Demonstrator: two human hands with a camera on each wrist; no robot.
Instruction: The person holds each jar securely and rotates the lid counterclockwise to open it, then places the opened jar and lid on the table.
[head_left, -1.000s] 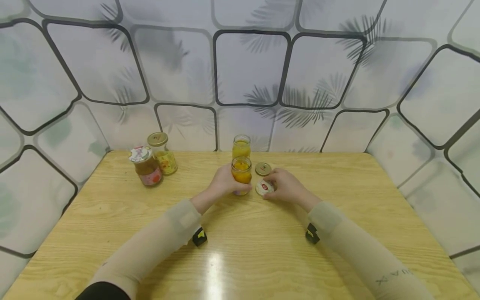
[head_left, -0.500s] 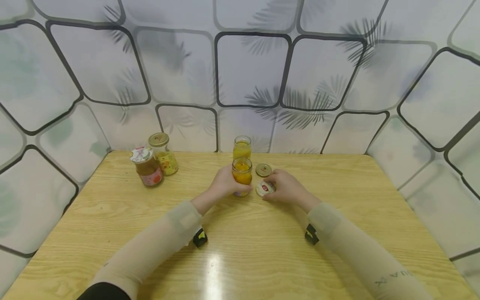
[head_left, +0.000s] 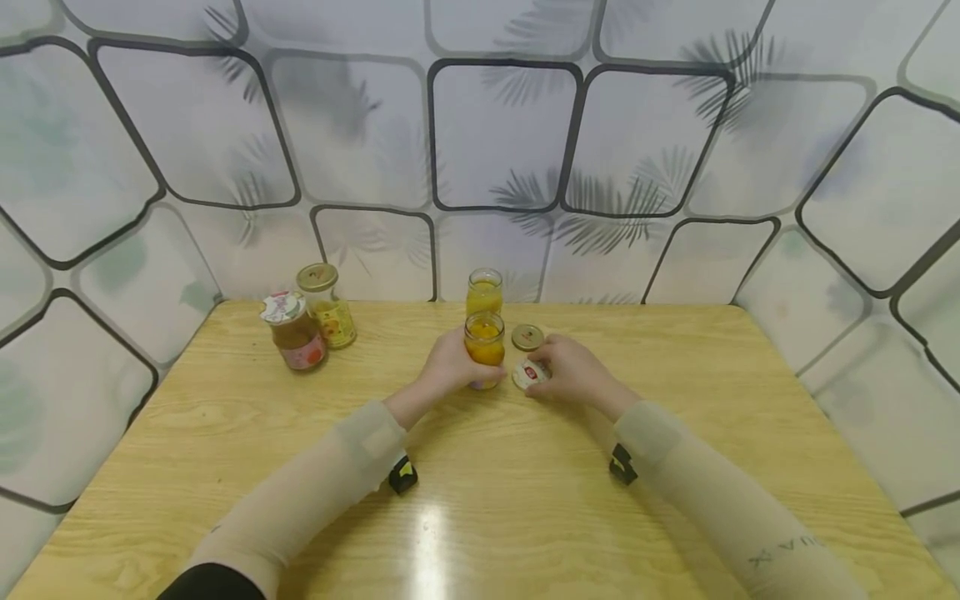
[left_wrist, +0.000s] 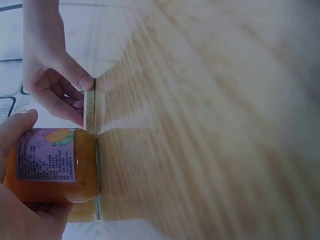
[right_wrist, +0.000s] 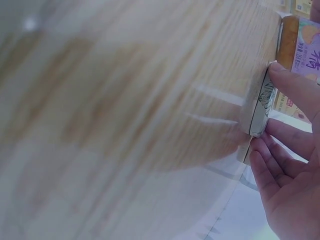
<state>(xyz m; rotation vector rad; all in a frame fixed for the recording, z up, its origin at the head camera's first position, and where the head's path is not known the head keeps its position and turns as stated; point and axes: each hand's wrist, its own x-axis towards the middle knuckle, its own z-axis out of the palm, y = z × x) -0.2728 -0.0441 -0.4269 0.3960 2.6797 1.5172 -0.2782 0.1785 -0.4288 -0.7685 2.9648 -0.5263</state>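
Observation:
My left hand (head_left: 448, 365) grips an open glass jar (head_left: 484, 342) of orange contents, standing upright on the table. Its purple label (left_wrist: 47, 155) shows in the left wrist view. To the right, my right hand (head_left: 576, 372) holds a white patterned lid (head_left: 529, 375) by its edge between thumb and fingers; the lid lies flat on the tabletop, just beside the jar. Behind that lid sits a gold lid (head_left: 527, 337). A second open jar (head_left: 483, 293) with yellow contents stands directly behind the gripped one, which partly hides it.
At the back left of the wooden table (head_left: 510, 500) stand two lidded jars: one with a white patterned lid and brownish contents (head_left: 297, 337), the other gold-lidded with a yellow label (head_left: 332, 323). A patterned wall covering (head_left: 502, 137) rises behind the table's far edge.

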